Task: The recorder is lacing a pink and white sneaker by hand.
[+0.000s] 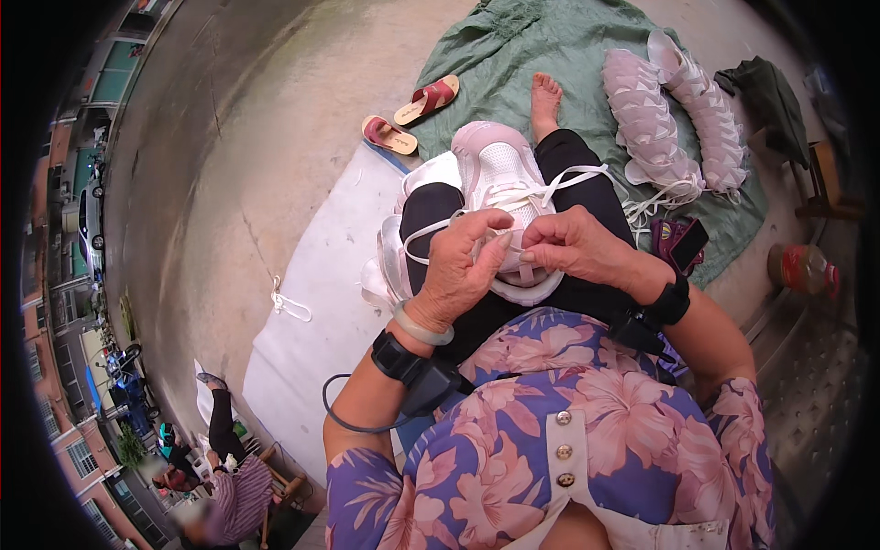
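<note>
A pink and white sneaker [500,170] rests on my lap between my thighs, toe pointing away from me. A white shoelace [573,179] runs through its upper part and loops loosely out to both sides. My left hand [463,266] is closed at the shoe's throat, thumb and forefinger pinching the lace. Opposite it, my right hand [582,247] pinches at the same lace, its fingertips close to the left thumb. The exact bit between the fingertips is too small to make out. More pale shoes [390,261] lie beside my left thigh, partly hidden.
Two long rows of nested pink shoes [646,119] lie on a green tarp [504,55], loose laces at their near end. Red slippers [429,99], a phone [687,246] and a red-lidded jar [797,268] are around me. A spare lace [290,302] lies on white sheeting [302,357]. Another person [243,495] sits lower left.
</note>
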A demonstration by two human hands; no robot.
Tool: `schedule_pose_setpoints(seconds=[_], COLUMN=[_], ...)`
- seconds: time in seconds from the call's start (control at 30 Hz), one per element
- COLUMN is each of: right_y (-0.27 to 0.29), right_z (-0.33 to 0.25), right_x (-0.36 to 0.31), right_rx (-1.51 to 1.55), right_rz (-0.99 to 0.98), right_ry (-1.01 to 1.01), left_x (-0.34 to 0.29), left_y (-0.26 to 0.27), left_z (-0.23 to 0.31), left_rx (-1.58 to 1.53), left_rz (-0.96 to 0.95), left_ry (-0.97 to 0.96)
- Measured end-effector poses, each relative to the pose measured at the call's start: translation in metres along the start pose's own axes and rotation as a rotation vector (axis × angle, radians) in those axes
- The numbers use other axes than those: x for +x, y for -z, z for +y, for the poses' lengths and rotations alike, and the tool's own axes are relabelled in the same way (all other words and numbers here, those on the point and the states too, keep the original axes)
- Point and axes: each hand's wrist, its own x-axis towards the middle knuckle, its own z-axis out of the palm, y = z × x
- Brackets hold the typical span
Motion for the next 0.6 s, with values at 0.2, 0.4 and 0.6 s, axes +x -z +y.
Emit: schedule_pose_setpoints(seconds=[0.2, 0.4, 0.6], right_y=[0.0, 0.003, 0.003], right_z=[-0.01, -0.005, 0.006], right_x=[-0.009, -0.007, -0.006], right_rx=[0.16, 0.26, 0.211], right_rz=[0.107, 0.063, 0.066], right_ry=[-0.076, -0.067, -0.017], left_x=[0.001, 0.005, 0.003], left_y=[-0.01, -0.006, -0.008], left_z=[-0.008, 0.001, 0.001], left_rx=[-0.299, -0.523, -0.229], left_rz=[-0.276, -0.4, -0.294], left_ry=[0.333, 0.39, 0.21])
